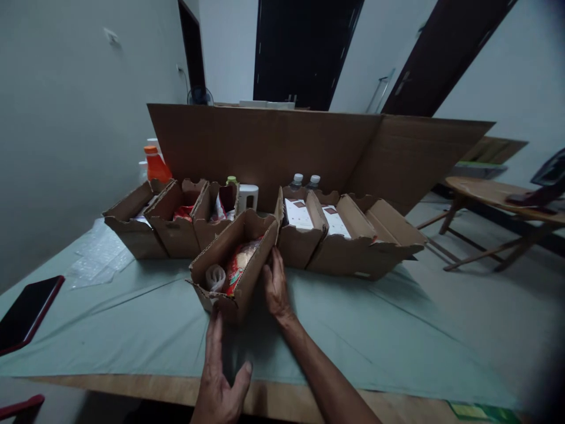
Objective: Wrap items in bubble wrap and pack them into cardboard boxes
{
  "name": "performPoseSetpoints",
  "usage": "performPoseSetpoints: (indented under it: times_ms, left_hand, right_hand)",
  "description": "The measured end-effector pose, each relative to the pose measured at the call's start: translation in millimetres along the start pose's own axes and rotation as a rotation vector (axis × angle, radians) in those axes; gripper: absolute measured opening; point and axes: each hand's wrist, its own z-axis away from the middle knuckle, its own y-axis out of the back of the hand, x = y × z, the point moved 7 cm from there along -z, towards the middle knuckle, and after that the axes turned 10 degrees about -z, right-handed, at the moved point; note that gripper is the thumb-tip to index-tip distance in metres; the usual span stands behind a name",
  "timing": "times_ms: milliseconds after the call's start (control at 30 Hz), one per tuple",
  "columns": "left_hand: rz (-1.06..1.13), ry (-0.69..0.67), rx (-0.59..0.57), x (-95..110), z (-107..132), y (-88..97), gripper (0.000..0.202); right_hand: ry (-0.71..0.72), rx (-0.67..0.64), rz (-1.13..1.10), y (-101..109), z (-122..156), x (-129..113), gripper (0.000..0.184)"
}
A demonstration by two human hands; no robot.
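Two bare hands attend to one cardboard box (pixel 253 282), which juts toward the person over the cloth-covered table (pixel 154 333), its far end at the gap between the left-side boxes (pixel 180 237) and the right-side boxes (pixel 346 254). Inside it lie a red packet (pixel 241 265) and a pale roll (pixel 216 278). The right hand (pixel 277 288) is unclenched, fingers laid along the box's right wall. The left hand (pixel 220 377) is also loose, thumb spread, its long fingers at the near end; in the dim light I can't be sure they press on the cardboard. The step in hand looks like steadying or lining up this box. Its next move would seem to call for even pressure from side and near end, keeping it square without knocking its neighbours.
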Motion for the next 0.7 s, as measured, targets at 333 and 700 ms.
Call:
performPoseSetpoints:
  times_ms: [333, 700]
  left_hand:
    - [0.064, -0.037, 0.009, 21.2, 2.1, -26.8, 0.076]
    - [0.091, -0.042, -0.127, 30.1, -125.6, -74.1, 0.085]
  right_hand:
    - [-0.02, 0.067, -0.206, 10.6, -3.0, 24.5, 0.073]
    - [-0.259, 0.241, -0.234, 35.5, 0.3, 81.5, 0.041]
